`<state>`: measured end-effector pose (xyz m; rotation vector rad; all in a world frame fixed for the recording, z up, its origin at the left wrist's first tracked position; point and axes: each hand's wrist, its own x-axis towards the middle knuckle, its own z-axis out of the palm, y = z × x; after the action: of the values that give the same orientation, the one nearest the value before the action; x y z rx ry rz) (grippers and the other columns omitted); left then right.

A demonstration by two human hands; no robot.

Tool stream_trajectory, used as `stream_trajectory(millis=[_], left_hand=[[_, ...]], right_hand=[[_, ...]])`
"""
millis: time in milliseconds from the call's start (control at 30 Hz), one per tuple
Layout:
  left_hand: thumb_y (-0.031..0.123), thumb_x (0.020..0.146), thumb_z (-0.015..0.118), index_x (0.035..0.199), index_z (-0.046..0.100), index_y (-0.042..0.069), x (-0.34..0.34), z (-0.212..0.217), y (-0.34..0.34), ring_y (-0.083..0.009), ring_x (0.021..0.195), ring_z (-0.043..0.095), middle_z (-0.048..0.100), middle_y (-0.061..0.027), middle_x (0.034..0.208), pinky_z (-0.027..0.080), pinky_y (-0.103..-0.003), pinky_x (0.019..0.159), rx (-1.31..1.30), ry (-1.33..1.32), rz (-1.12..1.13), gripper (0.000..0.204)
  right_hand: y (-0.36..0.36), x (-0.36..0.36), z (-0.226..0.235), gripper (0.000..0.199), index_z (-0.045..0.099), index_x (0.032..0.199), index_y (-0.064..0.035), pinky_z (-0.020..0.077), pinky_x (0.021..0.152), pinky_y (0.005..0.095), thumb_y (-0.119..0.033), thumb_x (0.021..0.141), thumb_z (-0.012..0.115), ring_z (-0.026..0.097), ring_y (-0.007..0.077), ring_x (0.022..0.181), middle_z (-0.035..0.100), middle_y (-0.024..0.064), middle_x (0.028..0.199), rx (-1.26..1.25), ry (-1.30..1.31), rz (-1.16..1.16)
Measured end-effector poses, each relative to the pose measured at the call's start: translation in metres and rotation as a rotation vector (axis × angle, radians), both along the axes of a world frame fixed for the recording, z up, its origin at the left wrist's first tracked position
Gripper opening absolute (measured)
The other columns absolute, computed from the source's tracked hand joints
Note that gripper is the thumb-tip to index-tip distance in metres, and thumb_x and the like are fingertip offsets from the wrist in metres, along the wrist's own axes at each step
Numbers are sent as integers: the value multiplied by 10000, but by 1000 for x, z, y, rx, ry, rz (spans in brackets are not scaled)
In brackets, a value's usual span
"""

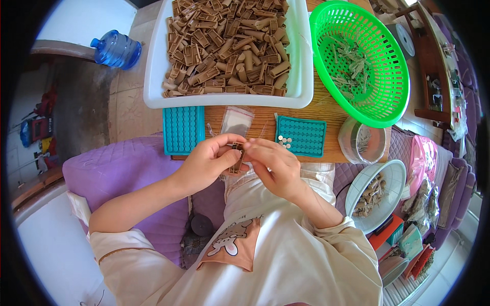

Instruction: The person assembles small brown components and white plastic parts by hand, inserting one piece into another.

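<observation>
Close in front of my body, above my lap, my left hand [210, 157] grips a small, hollow brown plastic part [236, 166] between thumb and fingers. My right hand [279, 166] meets it from the other side, its fingertips pinched together at the part's upper end. Whatever those fingertips hold is hidden. Just beyond my hands, a small clear plastic bag [238, 121] lies on the wooden table [214, 116]. Several small whitish discs [284, 142] rest at the left edge of a teal dimpled tray [310, 136], right of the bag.
Another teal tray [184, 131] lies left. Behind stands a white tub [229, 101] heaped with brown parts [224, 48]. A green basket [319, 35] with clear plastic pieces and a clear round container [348, 143] are at right. Below them sits a pale basin [399, 186] with brown pieces.
</observation>
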<state>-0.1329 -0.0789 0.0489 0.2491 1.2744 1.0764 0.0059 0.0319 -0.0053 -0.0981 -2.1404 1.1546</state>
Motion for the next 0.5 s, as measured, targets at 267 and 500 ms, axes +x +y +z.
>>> stream_trajectory(millis=[267,500], left_hand=[[69,859,409,1083,455,24,-7,-3,-3,-151,786,597,572,-87,904,493,-262,688,-15,74,26,233],[46,853,431,1101,447,6,-5,-9,-4,-122,806,587,578,-88,921,471,-232,702,52,46,-20,252]], right_hand=[[41,36,-40,312,545,988,-33,475,651,337,-15,685,618,580,252,786,600,107,837,111,-519,-196],[38,32,-59,288,550,958,-42,466,614,317,-13,680,621,563,240,695,599,67,773,264,-628,-240]])
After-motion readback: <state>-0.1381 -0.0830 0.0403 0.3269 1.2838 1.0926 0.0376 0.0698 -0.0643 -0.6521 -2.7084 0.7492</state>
